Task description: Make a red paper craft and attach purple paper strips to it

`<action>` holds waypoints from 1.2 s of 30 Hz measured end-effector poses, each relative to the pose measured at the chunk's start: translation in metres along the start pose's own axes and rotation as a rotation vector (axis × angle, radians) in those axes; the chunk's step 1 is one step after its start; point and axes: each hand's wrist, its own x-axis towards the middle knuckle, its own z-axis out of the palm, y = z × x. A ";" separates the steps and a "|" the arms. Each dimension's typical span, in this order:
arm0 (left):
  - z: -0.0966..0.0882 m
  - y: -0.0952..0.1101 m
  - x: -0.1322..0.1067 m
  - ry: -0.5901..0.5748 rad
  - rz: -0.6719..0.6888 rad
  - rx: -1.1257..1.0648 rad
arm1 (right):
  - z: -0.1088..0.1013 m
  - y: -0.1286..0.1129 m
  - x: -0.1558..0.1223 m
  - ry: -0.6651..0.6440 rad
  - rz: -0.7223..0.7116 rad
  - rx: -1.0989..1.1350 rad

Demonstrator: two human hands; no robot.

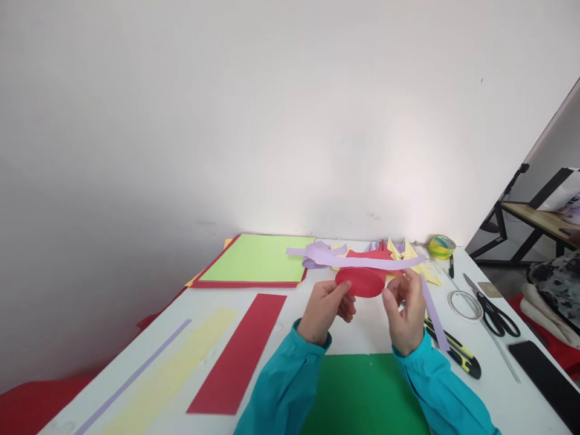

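Observation:
Both my hands hold up a red paper ring (361,281), a strip curled into a short cylinder, above the white table (362,329). My left hand (325,310) pinches its left side with thumb and fingers closed. My right hand (406,312) pinches its right side; a lilac paper strip (434,315) hangs down beside that hand, and I cannot tell whether the fingers grip it. Just behind the ring lie lilac strips (362,261) and red and yellow paper scraps (410,257).
Green sheet (362,393) under my forearms. Red strip (240,353), yellow strip (174,374) and thin lilac strip (136,377) lie left. Light green sheet on red paper (256,260) at back. Right: utility knife (455,352), tape ring (464,304), scissors (496,314), tape roll (441,246), phone (546,377).

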 end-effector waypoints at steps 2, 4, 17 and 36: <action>-0.002 0.002 0.000 -0.002 -0.003 0.007 | -0.001 -0.001 0.001 -0.011 0.041 0.145; -0.006 0.004 0.000 -0.017 0.002 0.019 | -0.002 -0.003 0.003 -0.009 0.110 0.248; -0.013 0.007 -0.002 0.111 0.302 0.095 | 0.001 -0.008 0.012 0.032 0.236 0.373; -0.006 0.012 -0.006 0.016 0.184 -0.347 | 0.001 -0.004 0.000 -0.134 0.110 0.194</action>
